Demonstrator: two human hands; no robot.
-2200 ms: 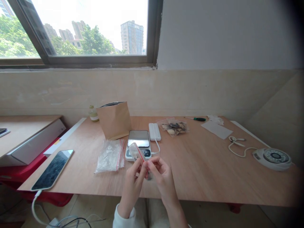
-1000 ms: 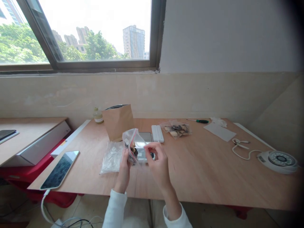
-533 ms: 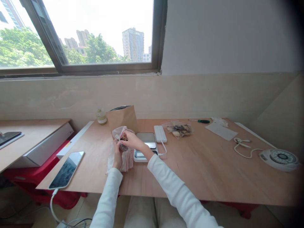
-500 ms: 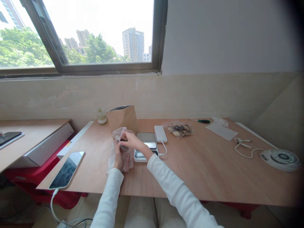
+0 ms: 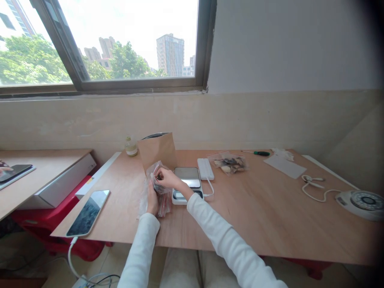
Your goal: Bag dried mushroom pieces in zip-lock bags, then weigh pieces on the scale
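Observation:
A small clear zip bag [image 5: 156, 175] with dark pieces inside is held between both hands, over a pile of empty clear bags [image 5: 163, 204] with red strips on the wooden table [image 5: 255, 208]. My left hand [image 5: 153, 199] grips the bag from below. My right hand [image 5: 165, 179] pinches its top edge. A small digital scale [image 5: 187, 183] lies just right of the hands. A brown paper bag [image 5: 157, 149] stands open behind them.
A white power bank [image 5: 205, 169] with a cable sits beside the scale. Further right lie a filled clear bag [image 5: 228, 163], a green screwdriver [image 5: 260, 153], white paper [image 5: 285, 166] and a white round device [image 5: 364, 203]. A phone [image 5: 88, 213] lies at the left edge, a small bottle [image 5: 131, 146] by the wall.
Both hands carried the small bag from near my body out to the left, over the pile of empty bags. My right hand shifted from beside the bag to its top edge.

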